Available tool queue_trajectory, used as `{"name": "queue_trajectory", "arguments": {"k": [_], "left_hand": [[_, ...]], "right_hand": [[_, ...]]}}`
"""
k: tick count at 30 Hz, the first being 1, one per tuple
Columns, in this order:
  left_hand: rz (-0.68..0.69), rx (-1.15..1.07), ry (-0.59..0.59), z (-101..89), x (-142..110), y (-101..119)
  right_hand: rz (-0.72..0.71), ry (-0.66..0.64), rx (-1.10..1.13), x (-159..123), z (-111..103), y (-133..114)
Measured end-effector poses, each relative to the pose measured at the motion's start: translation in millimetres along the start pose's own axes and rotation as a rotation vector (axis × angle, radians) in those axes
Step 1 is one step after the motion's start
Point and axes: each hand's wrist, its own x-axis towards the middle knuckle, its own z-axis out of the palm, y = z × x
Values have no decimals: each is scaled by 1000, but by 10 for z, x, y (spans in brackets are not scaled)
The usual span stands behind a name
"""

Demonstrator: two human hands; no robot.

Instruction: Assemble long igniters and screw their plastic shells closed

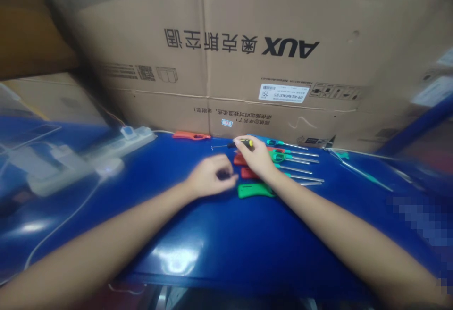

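the right hand's (256, 154) fingers pinch a slim screwdriver (248, 143), its rounded handle black and yellow, its thin metal shaft pointing left above the desk (240, 239). the left hand (208, 175) curls just beside it, blurred; whether its fingers grasp anything, i cannot tell. beneath and around the right wrist lie long-nosed lighters (255, 190), smooth plastic handles, narrow shiny tubes. farther out, glossy blue desktop meets a creased, matte cardboard box (141, 95).

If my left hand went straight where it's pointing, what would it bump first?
Probably a red lighter handle, just beyond the left hand, though it's hard to tell how high the hand is, so it might pass over.
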Motion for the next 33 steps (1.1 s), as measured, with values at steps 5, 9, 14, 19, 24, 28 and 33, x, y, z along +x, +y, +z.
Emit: {"name": "queue_trajectory", "arguments": {"k": [5,9,14,19,24,28,33], "left_hand": [[-233,74,350,-222,121,-462],[-266,-16,228,-208,137,-748],[-299,-69,193,-173,121,-876],[-349,-53,216,-191,118,-931],[-369,7,176,-184,112,-938],[-326,75,155,-190,122,-905],[-161,140,225,-218,150,-651]], "right_hand": [[69,56,124,-2,-17,53],[99,78,187,-3,-36,77],[148,99,266,2,-18,118],[192,124,341,22,-8,126],[214,169,434,20,-83,24],[262,190,575,-101,-211,-80],[390,225,692,-392,-450,-176]]}}
